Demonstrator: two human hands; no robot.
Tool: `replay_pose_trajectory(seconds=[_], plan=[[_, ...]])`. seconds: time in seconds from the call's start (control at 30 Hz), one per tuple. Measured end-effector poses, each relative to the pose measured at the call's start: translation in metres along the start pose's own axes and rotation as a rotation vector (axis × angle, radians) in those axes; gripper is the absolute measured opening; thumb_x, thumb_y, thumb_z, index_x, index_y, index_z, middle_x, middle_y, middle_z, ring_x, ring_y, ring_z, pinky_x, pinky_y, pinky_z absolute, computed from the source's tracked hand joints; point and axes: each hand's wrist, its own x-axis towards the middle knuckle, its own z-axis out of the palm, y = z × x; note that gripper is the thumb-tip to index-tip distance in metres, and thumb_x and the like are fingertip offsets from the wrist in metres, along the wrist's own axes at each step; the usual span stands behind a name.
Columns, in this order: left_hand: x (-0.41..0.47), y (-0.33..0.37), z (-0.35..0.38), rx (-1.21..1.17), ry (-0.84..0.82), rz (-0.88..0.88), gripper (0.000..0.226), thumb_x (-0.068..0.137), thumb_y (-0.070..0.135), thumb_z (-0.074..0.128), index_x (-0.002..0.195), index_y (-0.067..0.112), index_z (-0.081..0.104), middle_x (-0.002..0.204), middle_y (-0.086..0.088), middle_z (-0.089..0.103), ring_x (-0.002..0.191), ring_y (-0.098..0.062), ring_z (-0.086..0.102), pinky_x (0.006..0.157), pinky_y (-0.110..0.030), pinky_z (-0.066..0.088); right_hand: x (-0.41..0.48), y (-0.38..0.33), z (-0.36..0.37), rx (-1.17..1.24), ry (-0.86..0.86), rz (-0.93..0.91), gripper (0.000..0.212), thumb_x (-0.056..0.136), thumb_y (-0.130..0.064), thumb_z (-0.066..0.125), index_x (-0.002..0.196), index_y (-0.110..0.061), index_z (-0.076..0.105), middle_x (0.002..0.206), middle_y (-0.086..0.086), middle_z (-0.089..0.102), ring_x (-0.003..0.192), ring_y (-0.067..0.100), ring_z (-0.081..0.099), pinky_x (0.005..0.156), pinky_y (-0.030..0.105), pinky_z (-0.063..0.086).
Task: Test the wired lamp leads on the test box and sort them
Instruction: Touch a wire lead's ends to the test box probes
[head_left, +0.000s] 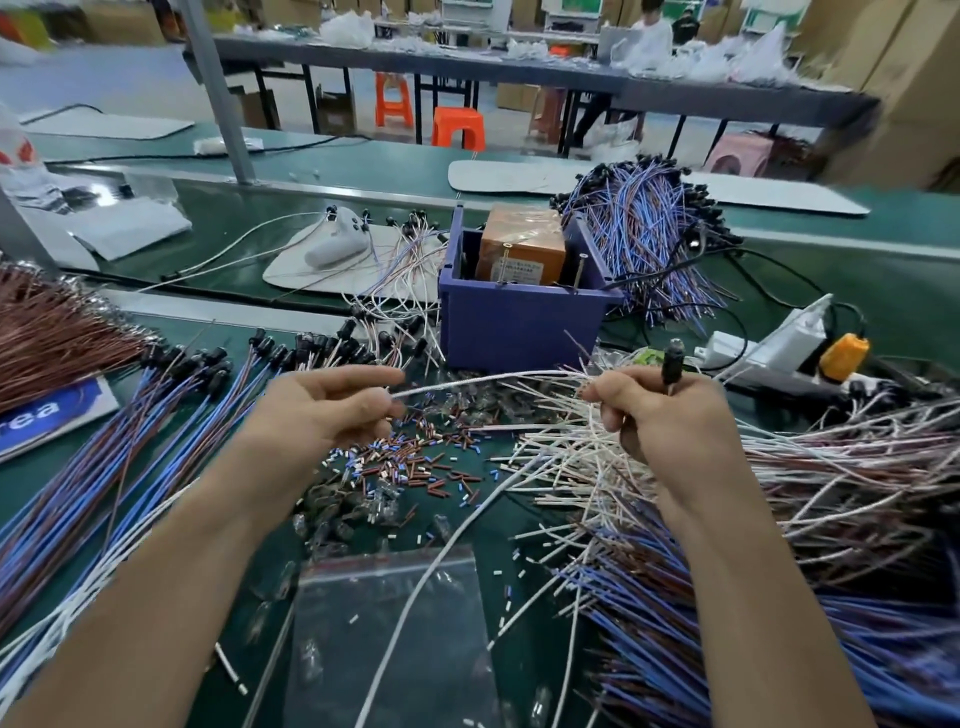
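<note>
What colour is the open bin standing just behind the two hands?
The bin is purple-blue; the head view shows it plainly.

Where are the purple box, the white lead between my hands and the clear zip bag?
purple box (519, 332), head view, front wall.
white lead (488, 378), head view, middle of its raised arc.
clear zip bag (353, 649), head view, bare plastic near its middle.

Bright, even light falls from overhead, and shadows are soft and faint. The white lead (483, 376) strung between the left grip (332, 410) and right grip (660, 415) is sharp. Glare streaks the counter (218, 228) far beyond the left grip. The benches (519, 67) beyond both grips are smeared, and the frame edges bow with wide-angle distortion.
</note>
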Motion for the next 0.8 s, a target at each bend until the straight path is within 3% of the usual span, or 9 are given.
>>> replay_pose_trajectory(seconds=[0.1,0.2,0.33,0.47,0.67,0.8], plan=[[0.003,0.003,-0.009,-0.186,0.092,-0.03,0.016,0.071,0.013,0.072,0.081,0.016,0.084,0.082,-0.009,0.079,0.065,-0.011,0.073,0.065,-0.018,0.06,0.001,0.0,-0.001,-0.008,-0.016,0.009,0.017,0.086,-0.007,0.072,0.07,-0.006,0.076,0.058,0.007,0.059,0.05,0.008,0.044,0.051,0.022,0.034],[0.007,0.002,-0.013,-0.241,0.171,-0.045,0.017,0.075,0.013,0.071,0.091,0.013,0.078,0.079,-0.007,0.079,0.063,-0.009,0.074,0.059,-0.018,0.059,0.001,0.003,0.001,-0.052,-0.038,0.001,0.017,0.087,-0.008,0.073,0.07,-0.005,0.076,0.055,0.003,0.059,0.051,0.008,0.049,0.056,0.024,0.036],[0.013,0.002,-0.023,-0.343,0.29,-0.02,0.014,0.098,0.008,0.059,0.097,0.015,0.071,0.076,0.002,0.079,0.063,-0.002,0.073,0.059,-0.016,0.058,0.001,0.005,0.004,-0.045,-0.07,-0.006,0.021,0.088,-0.006,0.073,0.067,-0.008,0.077,0.052,0.002,0.058,0.048,0.007,0.05,0.047,0.013,0.038],[0.019,-0.005,-0.023,-0.445,0.341,-0.001,0.015,0.102,0.011,0.057,0.097,0.014,0.072,0.08,-0.001,0.08,0.069,-0.004,0.075,0.06,-0.018,0.059,0.0,0.005,0.006,-0.025,-0.076,0.018,0.022,0.088,-0.005,0.073,0.066,-0.007,0.076,0.051,0.001,0.057,0.047,0.007,0.048,0.046,0.013,0.037],[0.021,-0.006,-0.028,-0.538,0.373,-0.023,0.047,0.105,0.015,0.053,0.069,0.022,0.084,0.077,0.002,0.079,0.068,-0.002,0.075,0.061,-0.017,0.059,-0.002,0.0,0.004,0.008,-0.079,0.027,0.025,0.086,0.003,0.067,0.061,0.0,0.068,0.048,-0.004,0.049,0.042,0.002,0.041,0.042,0.012,0.033],[0.015,-0.003,-0.029,-0.458,0.433,0.023,0.02,0.1,0.026,0.061,0.097,0.016,0.077,0.076,0.002,0.079,0.065,-0.003,0.073,0.058,-0.018,0.058,0.0,-0.005,-0.013,0.174,-0.031,0.072,0.032,0.089,0.002,0.064,0.059,-0.011,0.069,0.049,-0.004,0.046,0.042,0.004,0.035,0.038,0.013,0.028]])
